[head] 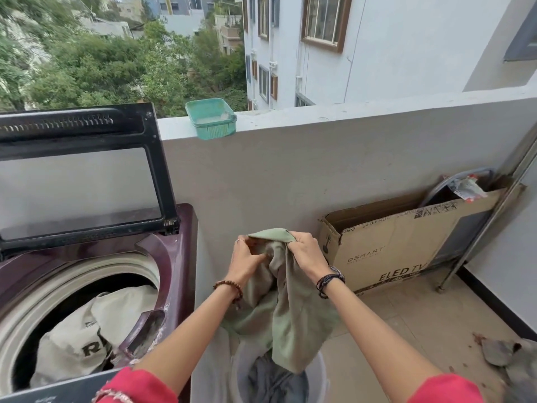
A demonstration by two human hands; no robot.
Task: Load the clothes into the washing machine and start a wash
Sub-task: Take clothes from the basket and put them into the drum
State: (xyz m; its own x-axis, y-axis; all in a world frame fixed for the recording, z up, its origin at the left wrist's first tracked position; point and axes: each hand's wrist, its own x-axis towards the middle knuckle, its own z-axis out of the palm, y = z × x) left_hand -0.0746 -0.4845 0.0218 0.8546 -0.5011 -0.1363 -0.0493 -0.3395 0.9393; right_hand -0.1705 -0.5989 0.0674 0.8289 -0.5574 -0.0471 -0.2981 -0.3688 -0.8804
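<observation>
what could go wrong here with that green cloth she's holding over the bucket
The green garment is bunched in both hands, left hand and right hand, so it may go into the drum balled up and wash poorly. Its lower end hangs into the laundry bucket and could drag the grey clothes out. The teal tub overhangs the parapet ledge; a swing of cloth might knock it off.

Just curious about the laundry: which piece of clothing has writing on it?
The cream garment lying inside the washing machine drum; it shows dark letters. The sage-green garment and the grey clothes look plain.
</observation>
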